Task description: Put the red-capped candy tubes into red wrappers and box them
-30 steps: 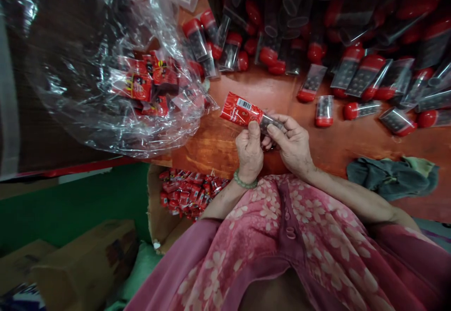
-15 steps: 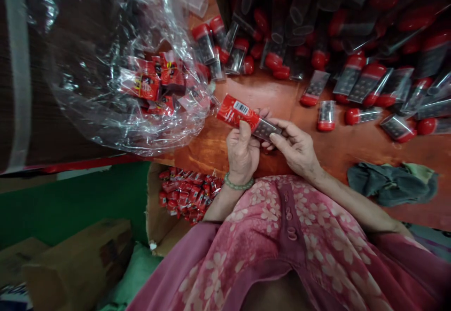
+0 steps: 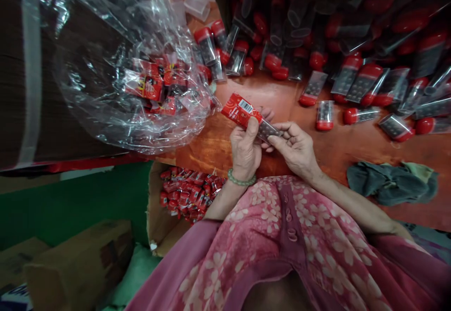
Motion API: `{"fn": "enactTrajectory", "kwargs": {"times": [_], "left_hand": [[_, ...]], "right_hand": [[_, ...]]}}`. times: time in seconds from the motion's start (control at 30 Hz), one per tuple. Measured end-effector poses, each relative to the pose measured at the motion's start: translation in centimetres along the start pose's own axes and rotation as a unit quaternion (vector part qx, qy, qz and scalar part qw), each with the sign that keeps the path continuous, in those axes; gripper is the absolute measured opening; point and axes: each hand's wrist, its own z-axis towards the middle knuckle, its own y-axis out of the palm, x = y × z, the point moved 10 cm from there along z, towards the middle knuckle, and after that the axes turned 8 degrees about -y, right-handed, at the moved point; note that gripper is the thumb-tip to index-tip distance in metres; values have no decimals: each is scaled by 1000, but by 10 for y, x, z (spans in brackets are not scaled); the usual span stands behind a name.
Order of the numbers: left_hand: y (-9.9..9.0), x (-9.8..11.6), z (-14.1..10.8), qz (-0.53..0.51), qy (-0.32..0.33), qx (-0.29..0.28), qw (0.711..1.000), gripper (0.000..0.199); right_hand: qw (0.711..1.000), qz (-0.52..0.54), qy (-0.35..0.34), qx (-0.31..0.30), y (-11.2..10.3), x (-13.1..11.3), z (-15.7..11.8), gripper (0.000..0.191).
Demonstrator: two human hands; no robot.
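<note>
Red-sleeved clear tube (image 3: 252, 118) held over a wooden table (image 3: 207, 165), angled across both hands. Sleeve has a white barcode label (image 3: 245, 106); digits too small to read, other sleeve print also unreadable. Dark beads or tablets show through the clear end, can't tell exactly what. Left hand (image 3: 244, 153) wraps the sleeve, thumb pressed on it, fingers curled behind. Right hand (image 3: 294, 151) pinches the clear end between thumb and index finger, other fingers loosely curled. Jade-green bead bangle (image 3: 241, 177) on left wrist. Pink floral top (image 3: 271, 221) below the tube.

Left of the tube, clear plastic bag (image 3: 183, 128) holds red packets (image 3: 146, 85); print there not legible. Beyond the tube, many loose red-capped tubes (image 3: 326, 115) lie in a heap. Right of it, grey-green cloth (image 3: 391, 184). Below-left, cardboard box (image 3: 158, 198) full of small red packets (image 3: 186, 191), then brown cartons (image 3: 79, 264) further out.
</note>
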Motion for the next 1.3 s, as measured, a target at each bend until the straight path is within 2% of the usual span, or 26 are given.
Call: {"fn": "enactTrajectory", "kwargs": {"times": [0.1, 0.23, 0.3, 0.4, 0.47, 0.53, 0.63, 0.73, 0.8, 0.83, 0.87, 0.93, 1.0, 1.07, 1.2, 1.3], "left_hand": [[0, 7, 0, -32, 33, -15, 999, 45], [5, 4, -2, -21, 16, -40, 999, 45], [12, 5, -6, -17, 7, -72, 997, 46], [21, 7, -12, -8, -11, -118, 993, 47], [25, 7, -15, 12, -28, -135, 990, 49], [26, 6, -16, 24, -37, -132, 990, 51], [22, 7, -15, 5, -25, -98, 995, 43], [23, 2, -14, -15, -21, -79, 997, 36], [25, -1, -15, -16, -21, -73, 997, 36], [26, -2, -15, -12, -22, -69, 997, 36], [27, -4, -16, -5, -24, -64, 998, 37], [30, -8, -19, 13, -33, -58, 998, 39], [36, -13, -22, 27, -46, -75, 996, 41], [44, -15, -27, 31, -52, -105, 993, 42], [54, -17, -33, 31, -58, -154, 986, 44], [57, -18, -35, 39, -68, -174, 982, 44]], "right_hand": [[998, -52, -40, -2, -1, -6, -2, 36], [972, -174, -158, 21, -8, -26, -12, 24], [966, -180, -182, 34, -11, -32, -15, 21], [993, -65, -103, 2, -8, -19, -14, 28], [999, 7, -45, -23, -3, -11, -14, 37], [999, 16, -35, -28, -1, -11, -16, 41], [990, -83, -113, 7, -9, -25, -21, 36], [935, -242, -252, 53, -14, -50, -33, 27], [906, -292, -299, 72, -16, -58, -40, 24], [909, -283, -297, 76, -19, -58, -40, 24], [924, -253, -277, 74, -23, -54, -38, 26], [967, -152, -199, 48, -28, -39, -30, 30], [992, -48, -120, 11, -25, -26, -26, 35], [995, 2, -95, 12, -26, -24, -26, 38], [991, 6, -121, 59, -35, -34, -26, 41], [995, 39, -88, 21, -30, -29, -20, 42]]}}
